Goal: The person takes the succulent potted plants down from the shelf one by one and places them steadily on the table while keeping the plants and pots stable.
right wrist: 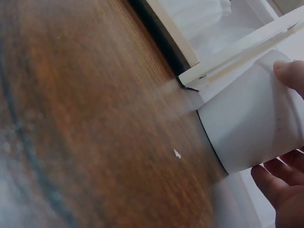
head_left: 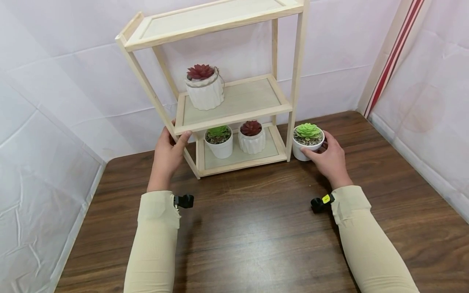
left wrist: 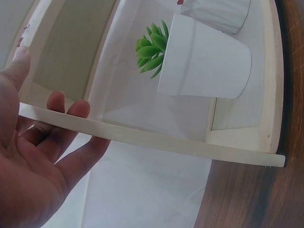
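A pale wooden shelf rack stands at the back of the table. My left hand grips its left side at the middle shelf, thumb in front and fingers around the upright. Just right of the rack, a white pot with a light green succulent stands upright on the table. My right hand holds that pot from the right, thumb in front and fingers behind. On the bottom shelf sit a green succulent pot and a red succulent pot; another red one is on the middle shelf.
The dark wooden table extends in front of the rack. White sheeting hangs behind and along both sides, with a red-striped strip at the back right corner. A small white speck lies on the tabletop.
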`<state>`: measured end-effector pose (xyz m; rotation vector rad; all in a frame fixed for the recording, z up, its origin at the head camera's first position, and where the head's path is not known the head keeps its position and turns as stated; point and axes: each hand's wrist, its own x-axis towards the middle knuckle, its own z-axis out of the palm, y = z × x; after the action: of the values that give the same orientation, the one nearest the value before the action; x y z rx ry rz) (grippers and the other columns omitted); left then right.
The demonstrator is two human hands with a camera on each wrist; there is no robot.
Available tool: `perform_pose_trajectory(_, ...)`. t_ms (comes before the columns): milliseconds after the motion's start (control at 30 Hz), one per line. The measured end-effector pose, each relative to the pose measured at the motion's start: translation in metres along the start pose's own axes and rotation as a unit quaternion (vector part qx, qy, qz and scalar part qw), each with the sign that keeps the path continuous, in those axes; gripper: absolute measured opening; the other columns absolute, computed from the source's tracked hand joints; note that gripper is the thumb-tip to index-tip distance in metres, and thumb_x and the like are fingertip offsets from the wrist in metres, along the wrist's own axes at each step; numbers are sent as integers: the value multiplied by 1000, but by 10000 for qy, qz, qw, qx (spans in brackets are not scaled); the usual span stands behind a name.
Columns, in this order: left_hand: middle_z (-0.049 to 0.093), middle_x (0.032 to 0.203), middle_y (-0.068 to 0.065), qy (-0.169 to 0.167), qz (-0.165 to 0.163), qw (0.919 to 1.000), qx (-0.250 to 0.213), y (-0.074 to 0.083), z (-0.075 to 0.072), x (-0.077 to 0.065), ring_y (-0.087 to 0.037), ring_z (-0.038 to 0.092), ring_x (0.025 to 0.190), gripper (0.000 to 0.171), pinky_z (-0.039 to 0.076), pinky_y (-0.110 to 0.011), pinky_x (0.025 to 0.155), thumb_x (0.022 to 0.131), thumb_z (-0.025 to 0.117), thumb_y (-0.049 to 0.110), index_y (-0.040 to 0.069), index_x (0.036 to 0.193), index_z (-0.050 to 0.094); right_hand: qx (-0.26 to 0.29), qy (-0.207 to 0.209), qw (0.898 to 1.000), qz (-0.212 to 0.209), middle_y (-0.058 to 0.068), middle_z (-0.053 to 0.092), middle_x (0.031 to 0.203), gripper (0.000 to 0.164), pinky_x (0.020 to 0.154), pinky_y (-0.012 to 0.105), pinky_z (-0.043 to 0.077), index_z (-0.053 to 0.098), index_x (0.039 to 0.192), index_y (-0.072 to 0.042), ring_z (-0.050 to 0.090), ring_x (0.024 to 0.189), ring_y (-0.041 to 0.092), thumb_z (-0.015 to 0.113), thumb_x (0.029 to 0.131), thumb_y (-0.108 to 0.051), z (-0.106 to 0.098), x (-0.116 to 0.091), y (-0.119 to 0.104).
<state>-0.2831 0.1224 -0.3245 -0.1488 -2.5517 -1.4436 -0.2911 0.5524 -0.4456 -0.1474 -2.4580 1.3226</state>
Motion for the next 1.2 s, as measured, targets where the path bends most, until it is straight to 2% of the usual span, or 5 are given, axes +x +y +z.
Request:
perform_pose_trajectory(467,58,118,-14,87,-20,10000,11,-2,1,-1,-31,59,104,73,50,-44,89,91,53,59,28,152,29,-64,-33,10000,-22,20,46,137,93,98,46,49,37,147,-8,51,125,33,77,76,-54,0,0,-1)
perform_pose_trajectory(733,58,119,-14,75,13,10000,-50,-3,1,0,-31,60,104,73,50,-44,89,90,54,60,28,152,30,-73,-69,9998,145,22,43,134,97,98,46,48,33,149,-8,51,121,34,77,76,-54,0,0,-1)
perform_pose_trajectory(1000,59,116,-15,88,70,9999,-29,-2,1,0,-29,60,101,73,50,-42,87,91,53,59,27,152,30,-176,-256,9993,215,25,39,136,110,101,49,45,22,154,-6,48,122,37,78,74,-56,-7,-1,-9)
perform_pose_trajectory(1200,59,117,-14,74,100,9999,-37,-2,1,1,-29,60,102,72,50,-43,87,90,53,60,28,151,30,-37,-173,9996,221,25,36,141,112,105,48,43,20,154,-6,47,125,38,81,73,-52,-13,-2,-17)
